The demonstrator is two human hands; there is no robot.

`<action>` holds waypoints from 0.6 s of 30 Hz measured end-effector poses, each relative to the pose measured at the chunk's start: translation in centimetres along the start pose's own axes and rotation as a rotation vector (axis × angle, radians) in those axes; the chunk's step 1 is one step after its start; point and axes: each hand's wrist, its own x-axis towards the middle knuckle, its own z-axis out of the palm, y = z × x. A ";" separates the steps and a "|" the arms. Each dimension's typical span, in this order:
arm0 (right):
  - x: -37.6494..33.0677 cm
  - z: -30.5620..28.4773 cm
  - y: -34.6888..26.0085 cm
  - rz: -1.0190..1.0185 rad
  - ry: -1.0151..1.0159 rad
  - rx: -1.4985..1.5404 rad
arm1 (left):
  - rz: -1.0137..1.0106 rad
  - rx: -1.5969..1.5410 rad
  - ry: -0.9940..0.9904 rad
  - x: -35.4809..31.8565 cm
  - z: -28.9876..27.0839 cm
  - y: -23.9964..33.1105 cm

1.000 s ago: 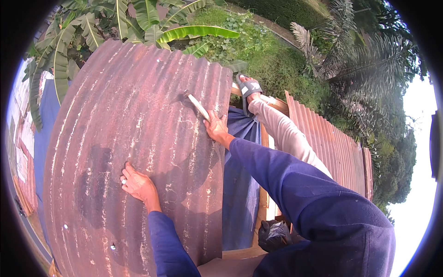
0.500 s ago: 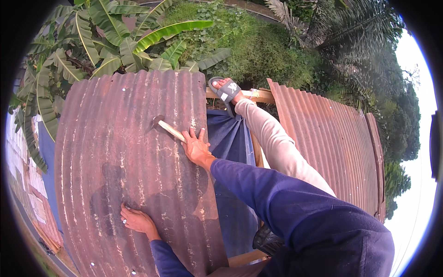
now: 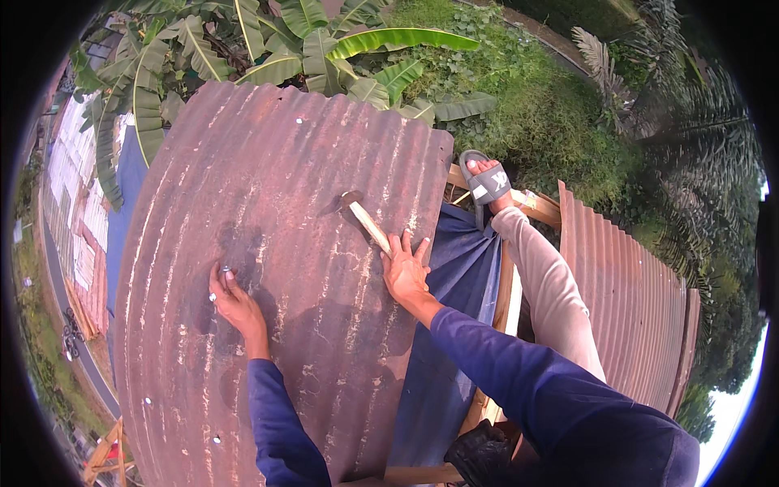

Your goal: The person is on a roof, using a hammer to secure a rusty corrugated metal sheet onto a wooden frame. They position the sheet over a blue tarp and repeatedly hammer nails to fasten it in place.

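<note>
A rusty corrugated metal sheet point(image 3: 324, 162) lies under both my hands. My left hand point(image 3: 237, 304) is over the sheet's middle left, thumb and forefinger closed on a small silvery roofing nail point(image 3: 226, 269) whose point I cannot make out. Near the right edge my right hand point(image 3: 407, 272) rests on the sheet and holds the end of a hammer's wooden handle point(image 3: 370, 226). Two of its fingers stretch forward past the handle. The dark hammer head point(image 3: 350, 197) points away to the far left, just above the metal.
A blue tarp point(image 3: 458, 268) hangs in the gap right of the sheet. My sandalled foot point(image 3: 488, 177) stands on a wooden beam point(image 3: 540, 207). A second corrugated sheet point(image 3: 621, 284) lies farther right. Banana leaves point(image 3: 316, 57) reach the far edge. Nail heads point(image 3: 217, 440) dot the near left.
The view has turned and shifted over the roof. My left hand has lifted its fingertips, and the nail now shows between them. My right hand stays on the hammer.
</note>
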 end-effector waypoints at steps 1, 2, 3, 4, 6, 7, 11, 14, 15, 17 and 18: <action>0.1 -0.2 -0.4 0.003 0.001 0.002 | 0.086 -0.026 0.048 2.9 1.9 0.9; 0.1 -0.1 -0.4 0.017 -0.001 0.005 | 0.070 -0.045 0.094 5.7 4.0 2.0; 0.1 0.2 -0.6 0.000 0.000 0.000 | 0.111 0.015 0.112 8.5 5.6 2.6; 0.1 0.5 -0.5 -0.007 0.012 -0.011 | 0.079 0.071 0.105 11.1 7.2 3.0; 0.0 0.9 -0.6 -0.017 0.019 0.016 | -0.021 0.005 0.066 15.6 10.6 2.7; -0.1 1.0 -0.8 -0.018 0.010 0.011 | 0.031 0.035 0.105 17.6 12.1 2.1; 0.2 0.5 -0.6 -0.003 -0.007 0.005 | 0.147 0.011 0.142 22.1 17.6 1.5; 0.3 0.6 -0.2 -0.005 -0.023 0.002 | 0.174 0.102 0.105 24.3 19.4 0.5; 0.4 0.5 -0.1 -0.003 -0.024 0.002 | 0.159 0.098 0.061 24.8 19.8 0.3; 0.5 0.2 -0.3 0.019 -0.041 -0.001 | 0.128 0.087 -0.029 26.0 20.4 0.1; 0.6 0.1 -0.3 0.025 -0.045 -0.007 | 0.116 0.091 -0.018 26.6 20.9 0.3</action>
